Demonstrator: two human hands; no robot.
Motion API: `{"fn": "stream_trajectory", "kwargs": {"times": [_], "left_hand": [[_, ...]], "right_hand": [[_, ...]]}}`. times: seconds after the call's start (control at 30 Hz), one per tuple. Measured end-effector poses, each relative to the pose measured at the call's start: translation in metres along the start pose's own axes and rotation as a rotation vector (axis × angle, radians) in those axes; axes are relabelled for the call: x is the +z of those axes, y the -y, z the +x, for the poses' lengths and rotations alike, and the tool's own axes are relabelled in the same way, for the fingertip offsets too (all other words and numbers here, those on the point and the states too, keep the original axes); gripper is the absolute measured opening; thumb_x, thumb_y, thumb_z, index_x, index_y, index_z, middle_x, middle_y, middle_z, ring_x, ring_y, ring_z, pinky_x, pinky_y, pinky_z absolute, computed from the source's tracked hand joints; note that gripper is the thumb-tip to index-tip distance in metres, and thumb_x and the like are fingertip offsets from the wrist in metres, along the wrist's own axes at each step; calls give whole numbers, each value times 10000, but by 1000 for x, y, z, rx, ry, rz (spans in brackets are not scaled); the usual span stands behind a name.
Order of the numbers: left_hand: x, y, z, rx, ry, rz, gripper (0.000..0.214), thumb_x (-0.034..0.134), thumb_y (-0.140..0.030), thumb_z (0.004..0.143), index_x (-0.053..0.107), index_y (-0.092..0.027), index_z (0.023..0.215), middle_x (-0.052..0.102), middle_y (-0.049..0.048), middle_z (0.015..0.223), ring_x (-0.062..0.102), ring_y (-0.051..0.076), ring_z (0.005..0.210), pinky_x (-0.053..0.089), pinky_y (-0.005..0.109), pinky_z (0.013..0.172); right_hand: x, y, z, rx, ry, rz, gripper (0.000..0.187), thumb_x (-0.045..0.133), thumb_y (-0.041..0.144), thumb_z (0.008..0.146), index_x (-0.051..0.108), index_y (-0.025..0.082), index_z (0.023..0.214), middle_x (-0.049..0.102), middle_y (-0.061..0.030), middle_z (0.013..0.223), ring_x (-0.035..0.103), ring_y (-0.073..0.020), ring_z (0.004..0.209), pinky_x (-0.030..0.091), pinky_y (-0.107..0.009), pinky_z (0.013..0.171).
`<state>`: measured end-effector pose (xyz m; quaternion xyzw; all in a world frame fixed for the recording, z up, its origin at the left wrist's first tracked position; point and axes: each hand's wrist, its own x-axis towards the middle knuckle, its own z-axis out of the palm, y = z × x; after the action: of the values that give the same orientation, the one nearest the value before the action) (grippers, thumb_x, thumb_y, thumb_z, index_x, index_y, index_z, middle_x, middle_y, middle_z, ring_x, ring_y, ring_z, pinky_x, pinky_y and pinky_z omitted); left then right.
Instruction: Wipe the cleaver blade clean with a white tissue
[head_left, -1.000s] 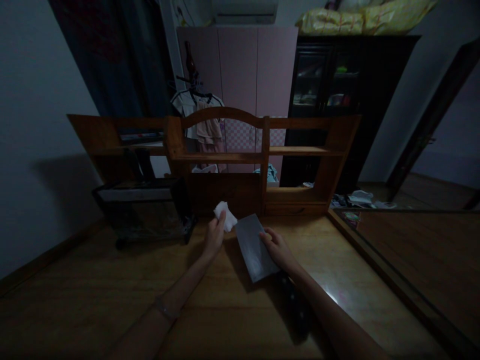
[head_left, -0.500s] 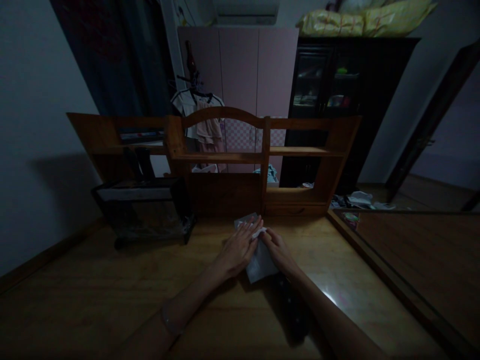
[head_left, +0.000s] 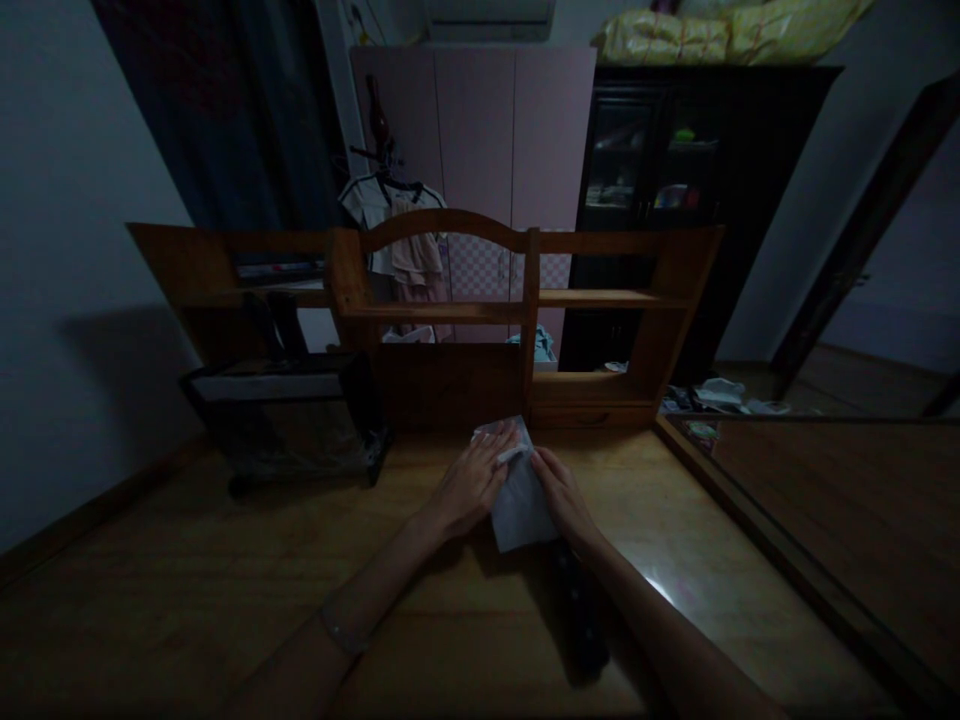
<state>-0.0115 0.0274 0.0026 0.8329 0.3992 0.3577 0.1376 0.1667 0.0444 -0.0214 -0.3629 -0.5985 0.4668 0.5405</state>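
Note:
A cleaver with a broad grey blade (head_left: 523, 512) and a black riveted handle (head_left: 579, 615) is in front of me, its handle pointing toward me. My left hand (head_left: 474, 480) lies over the left side of the blade, fingers stretched together, with a white tissue (head_left: 513, 453) under it that shows beside the thumb. My right hand (head_left: 562, 497) grips the blade's right edge, thumb on top and the other fingers partly hidden. How the cleaver is supported from below cannot be seen.
A black knife block (head_left: 285, 420) with dark handles sticking up stands on the wooden table (head_left: 420, 640) at left. Along the table's back runs a wooden shelf unit (head_left: 450, 312). A raised wooden rim (head_left: 750, 530) borders the right side.
The left hand has slid slightly left and toward me, baring more of the blade's far end. The right hand has shifted slightly right, away from the tissue, still on the edge.

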Motion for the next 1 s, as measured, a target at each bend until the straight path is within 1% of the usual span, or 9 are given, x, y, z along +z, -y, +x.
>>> {"fn": "stream_trajectory", "kwargs": {"times": [0.07,0.13,0.23,0.4,0.5,0.6,0.73,0.87,1.0], "left_hand": [[5,1,-2,-94,-56,-332,469,373,-392,962,574,-175,1326,509,93,1425,409,263,1362,232,451,1167],[6,5,-2,-284,-237,-748,506,409,-454,920,677,-88,1145,673,168,1184,608,319,1143,431,467,1020],[-1,17,-1,-471,-494,-1232,480,484,-415,838,667,-41,1078,727,172,953,704,298,828,565,413,744],[-14,38,-3,-606,-488,-1602,384,479,-255,815,642,-50,1095,689,89,710,660,178,607,574,307,620],[-10,47,-2,-686,-504,-1652,296,502,-206,816,652,-56,1022,663,71,693,616,132,540,543,248,533],[3,56,0,-755,-498,-1510,217,580,-141,800,655,-73,992,628,37,676,562,82,479,464,173,448],[17,65,-1,-811,-604,-1343,213,598,-68,802,618,-134,1004,610,-4,698,559,56,479,447,142,457],[15,66,0,-853,-520,-1354,149,545,-263,907,594,-123,900,432,-64,539,324,21,323,286,135,324],[9,56,2,-808,-437,-1302,320,633,-399,852,591,-198,1097,526,-38,656,335,21,352,240,136,321]], "right_hand": [[-6,-7,6,24,-82,16,331,564,480,855,700,204,976,706,-32,960,601,-236,935,430,-314,852],[-11,-14,11,50,-157,30,318,591,485,822,701,199,903,703,-29,892,597,-233,887,433,-307,806],[-17,-21,17,77,-230,47,323,602,503,788,692,197,839,702,-34,849,593,-232,846,435,-305,758],[-21,-24,21,126,-319,85,337,640,497,712,702,191,837,720,-67,902,602,-248,896,441,-319,786],[-21,-22,22,144,-324,104,344,655,500,676,710,185,803,723,-72,889,608,-251,891,443,-326,796],[-20,-21,21,158,-323,117,346,668,500,656,707,178,779,718,-68,863,608,-247,859,441,-328,794],[-18,-17,19,161,-309,143,342,659,503,671,699,180,776,710,-58,847,608,-232,812,446,-318,761],[-17,-14,18,162,-319,151,314,647,478,689,696,184,789,716,-57,847,609,-235,830,444,-315,756],[-17,-12,16,159,-334,132,298,637,460,712,696,185,809,718,-56,866,599,-240,859,435,-317,759]]}}
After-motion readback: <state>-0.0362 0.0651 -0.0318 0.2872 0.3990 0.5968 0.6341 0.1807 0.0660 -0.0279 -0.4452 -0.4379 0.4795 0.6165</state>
